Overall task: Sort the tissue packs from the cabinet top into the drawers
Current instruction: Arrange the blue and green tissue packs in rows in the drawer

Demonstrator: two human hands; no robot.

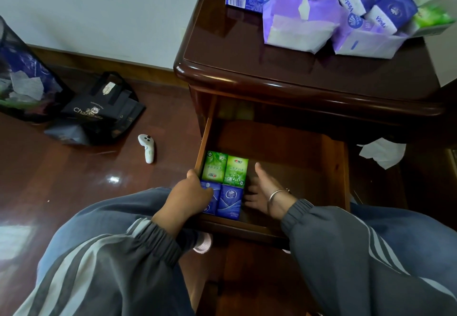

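- Grey striped sleeves (pixel 138 254) filled the bottom edge, both arms reaching into the open drawer (pixel 291 167) of a dark, glossy wooden cabinet.
- Left hand (pixel 190 195) lay on top of the left blue pack (pixel 213 200) in the drawer's front left corner, thumb against the left wall. Its fingers were bent over the pack, but I could not tell whether they gripped it.
- Right hand (pixel 263 192) was open, thumb raised, its straight fingers pointing left at the side of the right blue pack (pixel 230 200). It held nothing, and a bracelet (pixel 277 194) sat on the wrist.
- Behind the blue pair stood the left green pack (pixel 214 166) and right green pack (pixel 236 171), all four touching in a block.
- Each pack lay flat, its long axis running from the drawer's front to its back.
- On the cabinet top (pixel 235 51), a loose pile of packs (pixel 346 6) in blue, purple and green crowded the back right corner.
- Round about, the dark red wooden floor (pixel 74 192) carried a black bag (pixel 99 113), a white controller (pixel 147 147) and a crumpled tissue (pixel 382 151), with a white wall (pixel 99 6) behind.
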